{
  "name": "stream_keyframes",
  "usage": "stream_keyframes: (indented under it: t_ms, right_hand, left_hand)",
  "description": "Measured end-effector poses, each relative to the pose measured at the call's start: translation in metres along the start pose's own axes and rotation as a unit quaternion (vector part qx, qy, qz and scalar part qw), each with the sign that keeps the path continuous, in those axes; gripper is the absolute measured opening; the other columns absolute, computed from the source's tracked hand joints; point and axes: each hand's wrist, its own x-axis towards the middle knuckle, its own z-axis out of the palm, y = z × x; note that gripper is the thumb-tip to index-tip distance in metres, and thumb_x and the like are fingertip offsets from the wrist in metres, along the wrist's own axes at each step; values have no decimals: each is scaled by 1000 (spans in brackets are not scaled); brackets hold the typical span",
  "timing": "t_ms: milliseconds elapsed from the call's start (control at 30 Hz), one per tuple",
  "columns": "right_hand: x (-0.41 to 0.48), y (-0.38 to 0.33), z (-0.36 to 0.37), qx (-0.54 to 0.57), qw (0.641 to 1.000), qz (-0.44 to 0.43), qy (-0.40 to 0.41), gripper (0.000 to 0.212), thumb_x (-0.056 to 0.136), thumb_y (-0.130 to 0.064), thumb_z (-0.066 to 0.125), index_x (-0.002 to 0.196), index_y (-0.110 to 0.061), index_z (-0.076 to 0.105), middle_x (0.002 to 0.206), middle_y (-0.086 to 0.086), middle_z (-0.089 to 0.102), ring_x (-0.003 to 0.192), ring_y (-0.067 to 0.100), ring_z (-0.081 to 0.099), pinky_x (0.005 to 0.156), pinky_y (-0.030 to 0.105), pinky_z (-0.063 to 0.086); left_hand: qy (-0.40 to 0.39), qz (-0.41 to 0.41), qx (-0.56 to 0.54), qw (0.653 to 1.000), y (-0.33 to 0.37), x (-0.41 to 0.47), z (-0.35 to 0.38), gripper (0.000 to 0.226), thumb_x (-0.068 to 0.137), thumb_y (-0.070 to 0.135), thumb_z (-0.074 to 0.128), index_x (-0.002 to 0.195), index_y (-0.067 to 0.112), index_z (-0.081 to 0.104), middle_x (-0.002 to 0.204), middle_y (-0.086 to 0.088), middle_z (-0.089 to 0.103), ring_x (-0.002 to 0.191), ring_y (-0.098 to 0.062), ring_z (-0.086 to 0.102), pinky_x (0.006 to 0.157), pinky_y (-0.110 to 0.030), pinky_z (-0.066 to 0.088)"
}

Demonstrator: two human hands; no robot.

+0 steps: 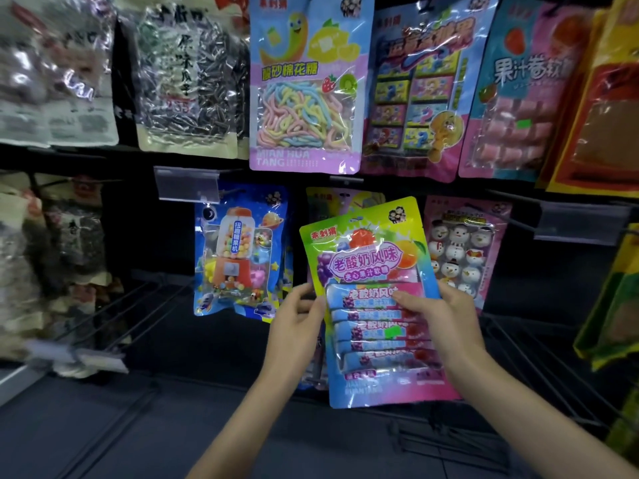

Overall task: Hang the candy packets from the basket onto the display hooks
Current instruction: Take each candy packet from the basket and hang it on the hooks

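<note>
The yogurt-flavour candy packet is held slightly tilted between both hands. Its left edge is pinched by the left hand and its right edge is gripped by the right hand, thumb laid across the front.

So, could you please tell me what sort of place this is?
Probably a shop's snack aisle: the marshmallow packet and gumball packet hang in rows, beside a clear price-label holder.

Dim aisle; glare on seed bags; left edge blurred, corners warped.
</note>
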Motion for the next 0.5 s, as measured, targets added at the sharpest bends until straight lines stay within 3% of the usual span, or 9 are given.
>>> stream_keyframes:
  t_ms: [133, 300, 367, 500]
  right_hand:
    - [-5, -6, -5, 23, 999, -18, -25, 14, 86, -6, 79, 99, -8, 76, 91, 8, 81, 81, 29, 79, 74, 38, 61]
    - [-1, -6, -4, 39, 999, -14, -34, 15, 85, -6, 80, 99, -9, 76, 94, 10, 81, 83, 32, 79, 75, 40, 62]
    - [-1, -6, -2, 47, 998, -11, -39, 16, 85, -5, 80, 99, -9, 76, 95, 11, 81, 82, 33, 79, 71, 38, 63]
    - [-1, -5, 0, 57, 997, -10, -43, 19, 84, -4, 80, 102, -7, 77, 96, 10, 81, 87, 32, 79, 77, 40, 63]
  left_hand:
    - [-29, 5, -77, 997, 8, -7, 9, 21, 105, 32, 57, 114, 15, 65, 99, 2, 79, 93, -13, 76, 73, -26, 60]
    - [-6, 39, -100, 994, 16, -13, 14, 22, 106, 26, 58, 93, 7, 57, 68, 8, 68, 65, -3, 67, 57, -15, 50]
    - [8, 44, -107, 993, 16, -12, 14, 24, 105, 28, 60, 95, 6, 58, 79, -1, 71, 75, -14, 72, 63, -23, 56]
    - [24, 54, -118, 991, 13, -11, 13, 20, 103, 32, 63, 100, 13, 63, 99, -13, 75, 97, -34, 73, 86, -53, 61]
